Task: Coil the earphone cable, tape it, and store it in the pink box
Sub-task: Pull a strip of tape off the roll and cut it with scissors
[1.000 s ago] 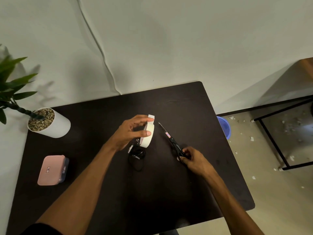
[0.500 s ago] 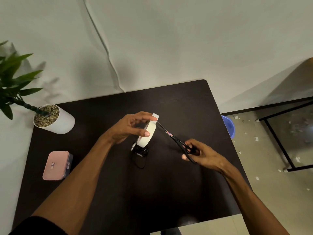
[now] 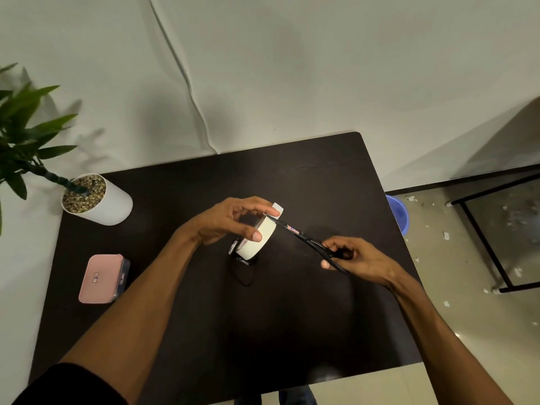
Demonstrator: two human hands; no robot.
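Since a second ago the right hand has lifted the scissors to the tape roll, fingers clamped in the handles, blades at the pulled-out tab. The left hand pinches the roll: cutting a strip seems imminent. The earphone cable lies coiled mid-table, beneath the roll. The pink box sits closed near the left edge; the plant pot is at the far-left corner. Nothing blocks the way.

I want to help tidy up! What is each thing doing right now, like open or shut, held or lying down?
tape roll: held up in left hand, short tab pulled free.
scissors: held in right hand, blades at the tab.
earphone cable: lying on table, untaped.
pink box: shut, lying flat.
plant pot: standing upright.
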